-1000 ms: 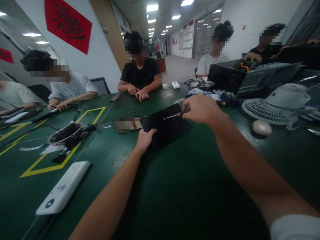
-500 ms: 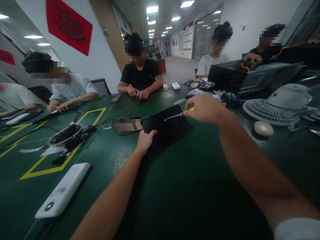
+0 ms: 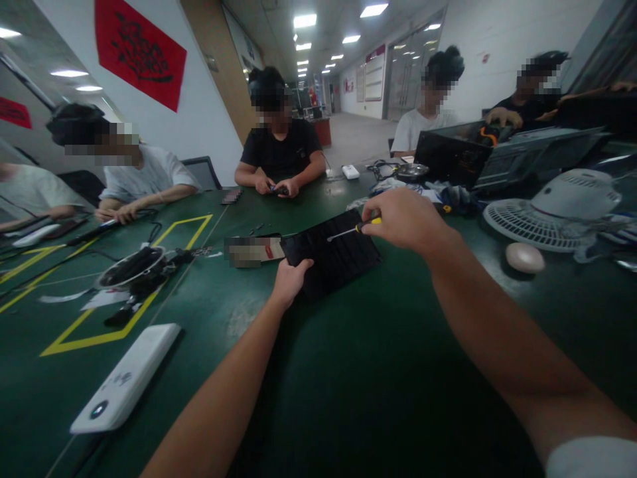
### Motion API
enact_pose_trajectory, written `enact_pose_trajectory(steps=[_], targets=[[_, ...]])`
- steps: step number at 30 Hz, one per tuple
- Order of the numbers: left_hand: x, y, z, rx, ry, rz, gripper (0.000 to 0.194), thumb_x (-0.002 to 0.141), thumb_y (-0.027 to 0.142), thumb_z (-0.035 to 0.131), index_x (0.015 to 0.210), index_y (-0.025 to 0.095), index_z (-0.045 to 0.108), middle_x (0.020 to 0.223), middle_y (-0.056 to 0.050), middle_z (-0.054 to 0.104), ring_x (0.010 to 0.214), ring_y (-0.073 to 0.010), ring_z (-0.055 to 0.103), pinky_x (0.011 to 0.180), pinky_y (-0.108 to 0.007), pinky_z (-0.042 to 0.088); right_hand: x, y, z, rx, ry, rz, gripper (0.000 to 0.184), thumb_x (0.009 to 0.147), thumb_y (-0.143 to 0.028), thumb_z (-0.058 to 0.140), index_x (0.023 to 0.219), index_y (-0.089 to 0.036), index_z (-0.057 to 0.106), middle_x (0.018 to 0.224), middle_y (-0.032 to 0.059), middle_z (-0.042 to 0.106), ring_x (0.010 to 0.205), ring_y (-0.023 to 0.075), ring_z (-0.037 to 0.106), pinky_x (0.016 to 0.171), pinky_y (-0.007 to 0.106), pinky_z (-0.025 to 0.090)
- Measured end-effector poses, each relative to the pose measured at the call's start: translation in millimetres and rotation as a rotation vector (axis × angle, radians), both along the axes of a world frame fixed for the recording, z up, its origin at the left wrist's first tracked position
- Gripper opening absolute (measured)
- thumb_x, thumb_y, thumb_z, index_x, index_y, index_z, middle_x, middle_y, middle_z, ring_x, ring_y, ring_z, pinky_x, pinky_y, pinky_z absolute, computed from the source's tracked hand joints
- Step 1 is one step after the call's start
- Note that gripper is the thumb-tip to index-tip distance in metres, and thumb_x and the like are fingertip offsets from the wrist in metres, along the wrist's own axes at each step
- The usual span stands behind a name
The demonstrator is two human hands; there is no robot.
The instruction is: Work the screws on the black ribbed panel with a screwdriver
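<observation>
On white device [image 3: 135, 365], blurred lettering [image 3: 121, 379]; right hand [image 3: 405, 216] holds screwdriver [image 3: 359, 228].

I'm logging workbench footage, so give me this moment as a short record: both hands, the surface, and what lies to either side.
left hand: holds the black panel at its left edge, thumb on top
right hand: holds a screwdriver, shaft over the panel
tip contact: cannot tell
surface: green table
left side: white slim device
right side: white fan, pale oval object
</observation>
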State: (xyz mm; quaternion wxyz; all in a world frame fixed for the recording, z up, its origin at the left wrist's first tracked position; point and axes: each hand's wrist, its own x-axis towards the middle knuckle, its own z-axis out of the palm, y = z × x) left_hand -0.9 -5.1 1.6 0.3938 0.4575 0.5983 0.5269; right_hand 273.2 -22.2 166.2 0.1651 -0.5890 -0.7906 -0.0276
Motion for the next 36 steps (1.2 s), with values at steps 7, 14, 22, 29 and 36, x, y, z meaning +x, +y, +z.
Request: enact_pose_trajectory(steps=[7,14,22,29,36], targets=[[-0.3,-0.6,1.0,0.014,-0.025,-0.022,0.034,0.066,0.038,0.087,0.091,0.017,0.079,0.091,-0.009,0.082,0.086,-0.0291,0.077,0.087,-0.042,0.062,-4.1,-3.2,0.5,0.061,-0.004,0.042,0.022,0.09,-0.028,0.083,0.109,-0.032,0.091,0.119,0.0083,0.084,0.113,0.0348,0.074,0.087,0.045,0.053],[-1.4,0.0,-0.4,0.0,-0.021,-0.008,0.034,0.066,0.039,0.087,0.091,0.018,0.078,0.089,-0.009,0.081,0.085,-0.0292,0.077,0.087,-0.042,0.062,-8.9,-4.8,-1.4,0.079,-0.002,0.026,0.021,0.091,-0.029,0.079,0.108,-0.031,0.091,0.119,0.0101,0.084,0.113,0.0364,0.075,0.086,0.046,0.054],[-2.8,0.9,-1.4,0.014,0.011,0.009,0.032,0.066,0.039,0.087,0.088,0.018,0.078,0.085,-0.007,0.079,0.084,-0.0279,0.075,0.085,-0.039,0.061,-8.5,-3.3,0.0,-0.18,-0.102,-0.067,0.037,0.106,-0.042,0.057,0.118,-0.024,0.088,0.124,0.0182,0.083,0.113,0.0385,0.077,0.089,0.049,0.059],[-1.6,0.1,0.2,0.017,0.022,0.025,0.033,0.065,0.038,0.087,0.089,0.017,0.078,0.086,-0.007,0.079,0.082,-0.0276,0.075,0.085,-0.041,0.061,3.7,-1.3,3.0,-0.161,-0.079,-0.016,0.035,0.089,-0.039,0.083,0.122,-0.027,0.082,0.116,0.0131,0.083,0.107,0.0362,0.076,0.084,0.044,0.055],[-1.3,2.0,-2.6,-0.003,-0.028,0.013,0.036,0.063,0.04,0.088,0.09,0.019,0.076,0.085,-0.007,0.078,0.084,-0.0289,0.075,0.086,-0.042,0.061,16.1,-2.3,8.3,0.014,-0.036,-0.068,0.03,0.088,-0.032,0.078,0.117,-0.028,0.087,0.115,0.0115,0.084,0.107,0.0353,0.073,0.083,0.043,0.054]])
